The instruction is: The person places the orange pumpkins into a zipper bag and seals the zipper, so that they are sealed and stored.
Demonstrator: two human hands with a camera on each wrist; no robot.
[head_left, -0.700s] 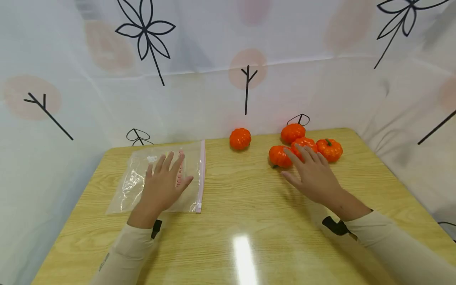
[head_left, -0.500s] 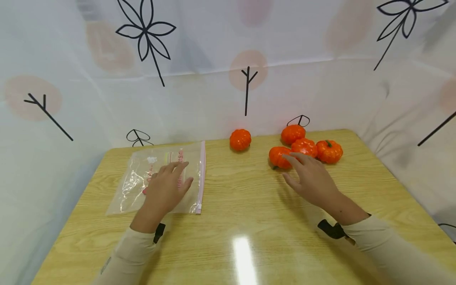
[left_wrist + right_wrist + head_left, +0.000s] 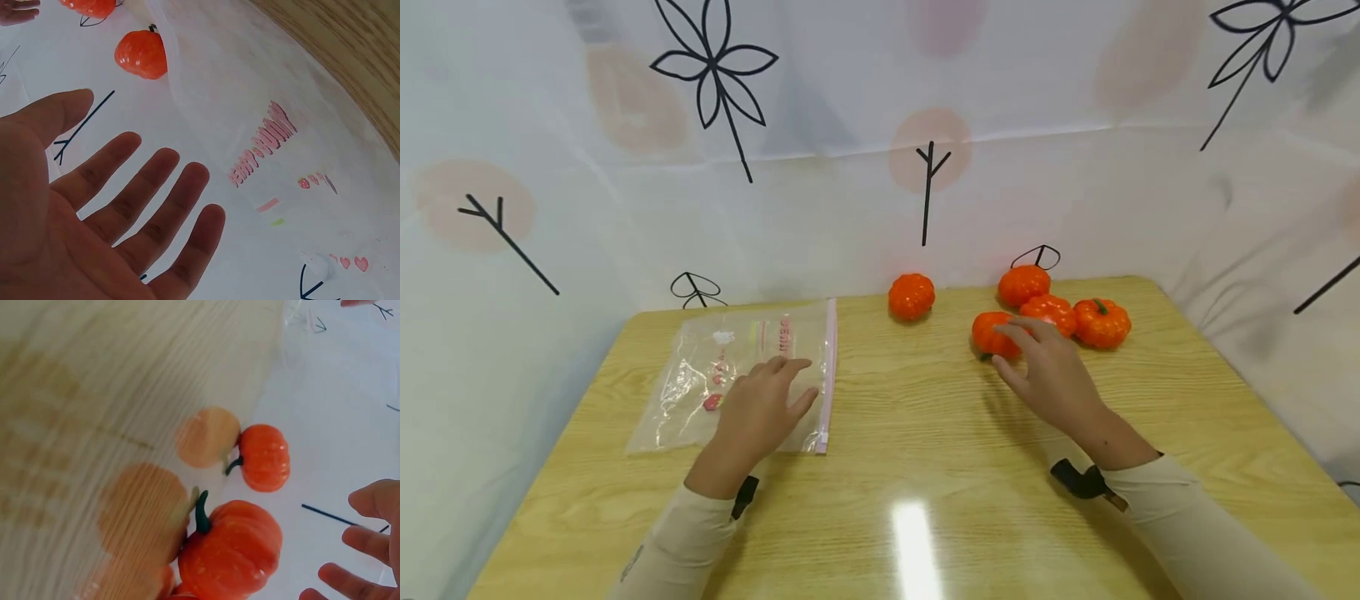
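Note:
A clear zip bag (image 3: pixel 801 337) with red print lies flat at the left of the table. Over its lower right part hovers my left hand (image 3: pixel 758 417), empty, with fingers loosely extended and spread in the left wrist view. My right hand (image 3: pixel 1058 387) hangs over the near side of a cluster of small orange pumpkins, fingers relaxed and holding nothing. Closest to it is the left pumpkin (image 3: pixel 988 335) of the cluster; its green stem shows in the right wrist view, where a gap separates the fingers (image 3: pixel 347 581) from the pumpkin (image 3: pixel 231 550).
Behind the cluster's front sit a back pumpkin (image 3: pixel 1024 285), a middle pumpkin (image 3: pixel 1051 312) and a right pumpkin (image 3: pixel 1102 323). A lone pumpkin (image 3: pixel 912 297) stands near the back edge. A patterned white cloth (image 3: pixel 850 217) hangs behind the wooden table (image 3: pixel 880 467).
My left hand has drawn back toward me and slightly right, uncovering more of the bag's print. The right hand has pulled slightly back from the pumpkins. Bag and pumpkins stay put.

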